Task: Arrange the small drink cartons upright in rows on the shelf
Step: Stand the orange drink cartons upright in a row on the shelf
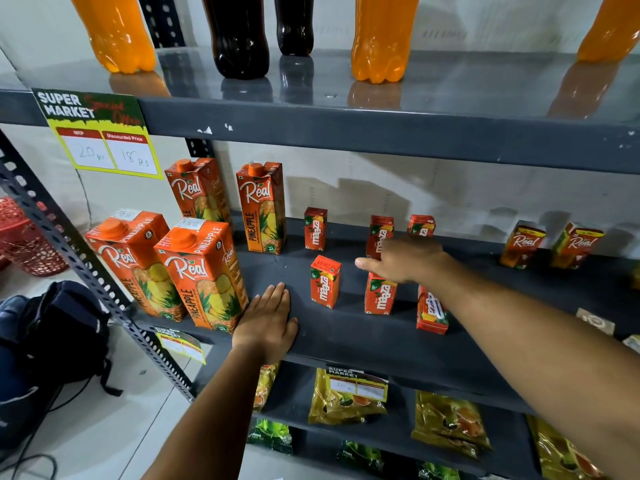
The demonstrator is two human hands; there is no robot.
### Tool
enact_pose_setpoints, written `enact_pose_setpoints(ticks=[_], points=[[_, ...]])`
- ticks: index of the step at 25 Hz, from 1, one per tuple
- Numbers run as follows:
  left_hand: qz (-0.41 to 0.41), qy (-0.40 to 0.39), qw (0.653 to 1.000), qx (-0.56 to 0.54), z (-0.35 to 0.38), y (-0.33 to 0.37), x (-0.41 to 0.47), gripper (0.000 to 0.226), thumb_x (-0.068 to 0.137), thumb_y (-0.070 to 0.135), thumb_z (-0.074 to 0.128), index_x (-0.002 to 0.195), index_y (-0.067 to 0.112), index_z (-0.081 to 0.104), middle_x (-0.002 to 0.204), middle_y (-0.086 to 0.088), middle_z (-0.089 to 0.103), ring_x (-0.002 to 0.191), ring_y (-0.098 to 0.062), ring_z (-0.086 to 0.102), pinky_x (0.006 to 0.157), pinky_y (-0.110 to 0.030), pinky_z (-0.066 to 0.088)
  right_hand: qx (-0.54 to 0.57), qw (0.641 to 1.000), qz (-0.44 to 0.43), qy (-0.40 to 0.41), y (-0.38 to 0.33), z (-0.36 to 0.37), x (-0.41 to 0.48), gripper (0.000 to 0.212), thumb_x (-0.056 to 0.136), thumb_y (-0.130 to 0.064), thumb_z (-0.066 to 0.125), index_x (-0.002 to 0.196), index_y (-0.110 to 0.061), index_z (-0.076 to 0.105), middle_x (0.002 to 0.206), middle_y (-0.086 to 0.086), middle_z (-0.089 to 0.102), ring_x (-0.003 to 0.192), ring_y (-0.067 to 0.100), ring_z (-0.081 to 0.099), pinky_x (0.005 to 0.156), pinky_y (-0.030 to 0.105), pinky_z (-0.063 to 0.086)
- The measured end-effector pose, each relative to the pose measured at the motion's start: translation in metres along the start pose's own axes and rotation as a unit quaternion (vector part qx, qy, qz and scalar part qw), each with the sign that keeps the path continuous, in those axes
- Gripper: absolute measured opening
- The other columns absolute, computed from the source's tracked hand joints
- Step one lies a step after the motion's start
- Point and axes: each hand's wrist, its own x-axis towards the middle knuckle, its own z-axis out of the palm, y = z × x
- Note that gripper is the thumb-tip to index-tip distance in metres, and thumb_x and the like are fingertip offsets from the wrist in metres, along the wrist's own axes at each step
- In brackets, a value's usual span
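A person's right hand (pixel 403 259) reaches, fingers loosely spread and holding nothing, over small drink cartons (pixel 380 294) standing in two rows on the shelf (pixel 346 341); the left hand (pixel 266 323) lies flat, empty. The cartons look light, stiff, easily toppled, best pinched by their sides.

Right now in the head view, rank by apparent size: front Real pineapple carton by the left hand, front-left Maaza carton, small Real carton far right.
1. Front Real pineapple carton: clearly largest.
2 and 3. Front-left Maaza carton and small Real carton: look alike; the Real one stands farther back, so no ranking.
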Motion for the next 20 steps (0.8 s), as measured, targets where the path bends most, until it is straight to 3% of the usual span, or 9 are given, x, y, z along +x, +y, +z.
enact_pose_setpoints(ticks=[3, 7, 9, 12, 16, 18, 20], points=[[0.002, 0.000, 1.000, -0.003, 0.000, 0.000, 0.000, 0.068, 0.099, 0.045, 0.026, 0.154, 0.011, 0.007, 0.165, -0.005, 0.003, 0.151, -0.020, 0.001, 0.120, -0.036, 0.002, 0.157, 0.982, 0.056, 0.088, 0.036, -0.005, -0.007, 0.074, 0.082, -0.077, 0.032, 0.116, -0.014, 0.053, 0.103, 0.008, 0.064, 0.086, 0.021, 0.057, 0.071, 0.035, 0.046], [0.004, 0.005, 1.000, -0.005, 0.003, -0.001, 0.002, 0.068, 0.099, 0.045, 0.026, 0.154, 0.010, 0.008, 0.165, -0.006, 0.005, 0.151, -0.021, 0.002, 0.120, -0.037, 0.004, 0.343, 0.905, 0.218, 0.129, 0.078, 0.057, -0.037, 0.102, 0.067, -0.083, 0.050, 0.138, -0.012, 0.037, 0.138, 0.016, 0.053, 0.120, 0.035, 0.054, 0.095, 0.048, 0.047], [0.004, 0.007, 1.000, -0.007, 0.004, -0.002, 0.002, 0.068, 0.099, 0.044, 0.026, 0.154, 0.010, 0.009, 0.165, -0.006, 0.005, 0.151, -0.021, 0.003, 0.121, -0.037, 0.004, 0.361, 0.882, 0.270, 0.138, 0.072, 0.103, -0.054, 0.116, 0.051, -0.092, 0.054, 0.133, -0.010, 0.043, 0.132, 0.015, 0.057, 0.118, 0.036, 0.056, 0.094, 0.049, 0.048], [0.003, 0.005, 1.000, -0.002, 0.003, 0.000, 0.002, 0.067, 0.099, 0.043, 0.026, 0.154, 0.010, 0.009, 0.165, -0.005, 0.005, 0.151, -0.020, 0.002, 0.121, -0.036, 0.004, 0.248, 0.903, 0.308, 0.166, 0.058, 0.138, -0.059, 0.101, 0.045, -0.093, 0.053, 0.107, -0.013, 0.054, 0.106, 0.009, 0.065, 0.101, 0.035, 0.061, 0.082, 0.047, 0.049], [-0.003, -0.001, 1.000, 0.000, 0.000, 0.002, 0.001, 0.066, 0.100, 0.043, 0.026, 0.154, 0.010, 0.008, 0.165, -0.005, 0.004, 0.151, -0.020, 0.002, 0.121, -0.036, 0.004, 0.252, 0.915, 0.256, 0.182, 0.071, 0.130, -0.056, 0.056, 0.062, -0.059, 0.068, 0.104, -0.023, 0.061, 0.098, 0.003, 0.070, 0.092, 0.029, 0.064, 0.079, 0.042, 0.052], [-0.004, -0.001, 1.000, 0.006, -0.001, 0.003, 0.001, 0.066, 0.100, 0.043, 0.026, 0.154, 0.011, 0.007, 0.165, -0.004, 0.004, 0.151, -0.019, 0.002, 0.121, -0.035, 0.004, 0.225, 0.933, 0.196, 0.200, 0.087, 0.115, -0.056, 0.054, 0.065, -0.042, 0.072, 0.115, -0.025, 0.062, 0.107, 0.003, 0.071, 0.097, 0.027, 0.064, 0.077, 0.037, 0.051], [-0.004, -0.003, 1.000, 0.008, 0.000, 0.003, 0.001, 0.066, 0.100, 0.043, 0.025, 0.154, 0.010, 0.007, 0.165, -0.004, 0.004, 0.151, -0.019, 0.002, 0.121, -0.035, 0.004, 0.148, 0.962, 0.109, 0.203, 0.100, 0.095, -0.053, 0.058, 0.070, -0.027, 0.072, 0.126, -0.025, 0.058, 0.124, 0.003, 0.066, 0.109, 0.027, 0.060, 0.085, 0.040, 0.050]])
